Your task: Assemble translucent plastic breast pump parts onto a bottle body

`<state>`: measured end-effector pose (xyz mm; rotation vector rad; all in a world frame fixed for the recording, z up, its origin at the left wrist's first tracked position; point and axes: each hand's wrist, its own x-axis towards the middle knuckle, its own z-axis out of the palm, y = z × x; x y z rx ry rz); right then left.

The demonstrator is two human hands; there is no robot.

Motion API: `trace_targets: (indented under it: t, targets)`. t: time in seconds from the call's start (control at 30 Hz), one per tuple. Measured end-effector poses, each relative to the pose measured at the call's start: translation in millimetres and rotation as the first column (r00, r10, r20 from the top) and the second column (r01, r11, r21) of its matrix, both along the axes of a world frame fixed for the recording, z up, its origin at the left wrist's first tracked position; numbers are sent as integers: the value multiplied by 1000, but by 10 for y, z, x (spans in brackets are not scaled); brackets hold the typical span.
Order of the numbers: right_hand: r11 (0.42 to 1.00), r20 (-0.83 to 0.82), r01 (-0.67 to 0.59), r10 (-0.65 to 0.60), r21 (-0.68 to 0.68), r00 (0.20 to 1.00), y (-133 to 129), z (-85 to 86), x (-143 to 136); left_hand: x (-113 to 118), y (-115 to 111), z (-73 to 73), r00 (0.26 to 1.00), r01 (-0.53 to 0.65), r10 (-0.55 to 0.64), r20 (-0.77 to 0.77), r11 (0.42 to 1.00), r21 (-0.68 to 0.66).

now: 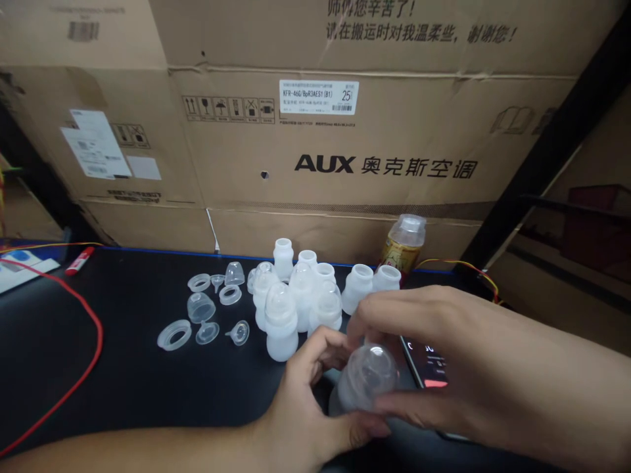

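A small white bottle with a clear domed cap (369,378) stands between both hands at the lower right. My left hand (313,394) wraps round its lower part, thumb in front and fingers behind. From the right, my right hand (419,348) grips the cap between its thumb and fingers. Behind them is a cluster of white bottles; some wear clear caps, such as the front one (281,322), and others have open necks, such as one at the right (358,289). To the left lie clear rings (174,335), nipples (239,333) and loose caps (201,307).
A lit phone (426,364) lies partly beneath my right hand. A capped drink bottle (404,246) stands at the back, before a large cardboard box (236,164). A red cable (98,328) curves over the black table (133,401) at the left, near a red marker (79,261).
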<state>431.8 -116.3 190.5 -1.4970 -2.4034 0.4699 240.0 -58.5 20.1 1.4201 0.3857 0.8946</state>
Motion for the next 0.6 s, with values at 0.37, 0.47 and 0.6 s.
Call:
trace_targets:
  t: [0.37,0.47,0.6]
  targets:
    - [930,217,-90,11,356,976,-175,-277,-93,18,-10,-16,999,-15,16,28,999,-35]
    - [993,188,-44,22,112,982,-130,-163,-110,16,-9,-8,1000,-25,26,17,999,-37]
    - [998,-17,-3,2,-60,1000,-17,-79,-14,8,3,-2,999,-33,33,9,998,-49]
